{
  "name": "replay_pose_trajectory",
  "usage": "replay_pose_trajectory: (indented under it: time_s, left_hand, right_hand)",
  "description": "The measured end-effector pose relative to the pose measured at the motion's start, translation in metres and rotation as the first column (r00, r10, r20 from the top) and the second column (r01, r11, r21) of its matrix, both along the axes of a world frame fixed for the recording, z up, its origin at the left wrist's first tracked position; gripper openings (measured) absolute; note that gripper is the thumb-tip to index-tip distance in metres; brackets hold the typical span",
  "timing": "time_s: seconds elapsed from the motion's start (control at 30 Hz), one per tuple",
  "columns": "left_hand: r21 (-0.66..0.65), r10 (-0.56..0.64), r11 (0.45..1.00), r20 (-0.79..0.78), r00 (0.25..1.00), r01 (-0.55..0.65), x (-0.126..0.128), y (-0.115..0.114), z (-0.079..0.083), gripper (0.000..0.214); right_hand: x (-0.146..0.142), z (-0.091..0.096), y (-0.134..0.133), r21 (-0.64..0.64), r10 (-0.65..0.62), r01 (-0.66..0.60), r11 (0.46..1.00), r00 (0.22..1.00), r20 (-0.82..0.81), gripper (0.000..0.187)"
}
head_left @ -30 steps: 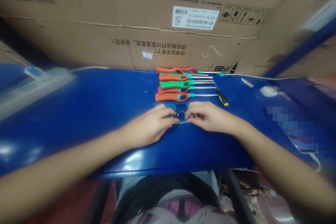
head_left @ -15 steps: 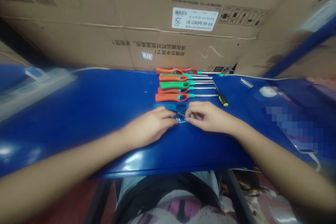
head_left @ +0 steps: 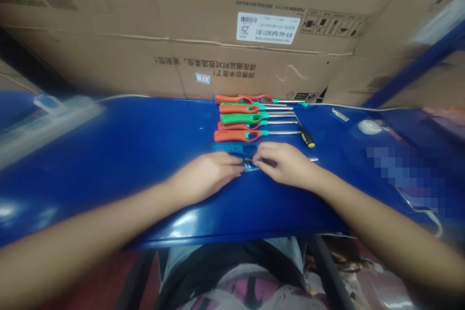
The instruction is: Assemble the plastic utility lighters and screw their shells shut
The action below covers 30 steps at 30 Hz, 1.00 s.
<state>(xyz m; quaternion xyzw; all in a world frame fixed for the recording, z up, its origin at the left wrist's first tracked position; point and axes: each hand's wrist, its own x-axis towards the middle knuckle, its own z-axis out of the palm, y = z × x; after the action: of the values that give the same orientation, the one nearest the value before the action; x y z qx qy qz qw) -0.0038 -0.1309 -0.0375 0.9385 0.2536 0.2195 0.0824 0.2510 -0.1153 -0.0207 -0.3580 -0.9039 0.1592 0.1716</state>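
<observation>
My left hand [head_left: 209, 172] is closed at the left end of a blue lighter body [head_left: 250, 167], which is mostly covered by my fingers. From the right, my right hand [head_left: 285, 162] pinches at the same body, at a thin small part too tiny to name. Past my right hand a metal tube tip [head_left: 315, 159] sticks out. Just beyond my fingers lies a blue casing half [head_left: 232, 148]. Further back are stacked long-nosed lighters, among them an orange one [head_left: 232, 135] and a green one [head_left: 236, 118].
A black-and-yellow screwdriver [head_left: 308, 138] lies right of the lighters. Further right are a small clear piece [head_left: 340, 115], a white rounded object [head_left: 369, 127] and a blurred-out item. A power strip [head_left: 69, 116] lies at left. A big cardboard box [head_left: 196, 24] stands behind the blue table [head_left: 119, 155].
My right hand has shifted slightly left, its fingertips nearer my left hand's. The metal tube tip now shows beyond my right hand. The stacked lighters stay put.
</observation>
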Motion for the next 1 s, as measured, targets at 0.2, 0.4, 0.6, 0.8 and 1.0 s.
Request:
replay_pose_trajectory:
  time_s: [0.2,0.4,0.6,0.8,1.0]
  left_hand:
    - [-0.015,-0.033,0.999,0.051,0.998,0.034,0.000,0.002,0.001,0.024]
    - [0.011,-0.054,0.998,-0.001,0.999,0.054,0.000,0.005,0.003,0.027]
    - [-0.029,-0.084,0.996,0.017,0.996,0.085,-0.002,0.005,0.007,0.025]
    - [-0.040,-0.044,0.998,0.013,0.999,0.045,0.000,0.005,0.005,0.028]
    - [-0.066,-0.048,0.997,-0.050,0.998,0.045,0.002,0.003,0.006,0.031]
  right_hand:
    - [-0.001,-0.003,0.001,-0.021,0.009,-0.010,1.000,0.997,-0.076,0.014]
    - [0.002,0.005,0.002,-0.079,-0.019,0.012,0.997,0.996,-0.082,0.011]
    - [0.010,0.011,0.005,-0.189,0.036,-0.058,0.980,0.993,-0.114,0.006]
    - [0.010,0.007,0.006,-0.189,0.084,-0.103,0.976,0.991,-0.108,0.007]
    - [0.008,0.010,0.004,-0.159,0.090,-0.101,0.982,0.993,-0.075,0.006]
